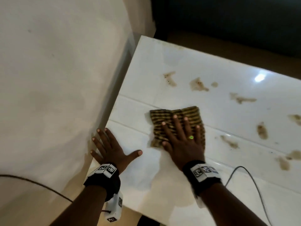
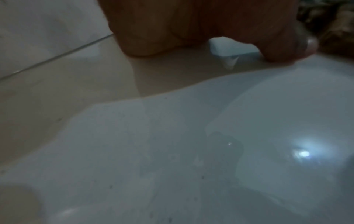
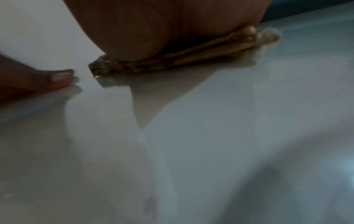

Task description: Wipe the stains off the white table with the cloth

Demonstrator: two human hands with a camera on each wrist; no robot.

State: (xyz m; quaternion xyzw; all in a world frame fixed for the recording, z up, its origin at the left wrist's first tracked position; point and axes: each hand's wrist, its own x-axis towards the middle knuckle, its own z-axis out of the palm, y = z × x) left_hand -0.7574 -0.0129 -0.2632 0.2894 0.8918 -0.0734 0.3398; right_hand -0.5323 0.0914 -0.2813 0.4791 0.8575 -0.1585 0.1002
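Note:
A folded cloth (image 1: 164,116) with brown and yellow stripes lies on the glossy white table (image 1: 219,111). My right hand (image 1: 182,136) presses flat on the cloth with fingers spread and straight; a ring with a green stone sits on one finger. From the right wrist view the cloth (image 3: 191,57) shows squashed under the palm (image 3: 153,30). My left hand (image 1: 110,145) rests flat on the table's left edge, fingers spread, holding nothing. Several brown stains (image 1: 197,84) mark the table beyond and to the right of the cloth.
A pale wall (image 1: 57,79) runs close along the table's left side. A grey cable (image 1: 254,185) crosses the table's near right part, and another dark cable (image 1: 32,183) hangs at lower left. Dark floor lies past the far edge.

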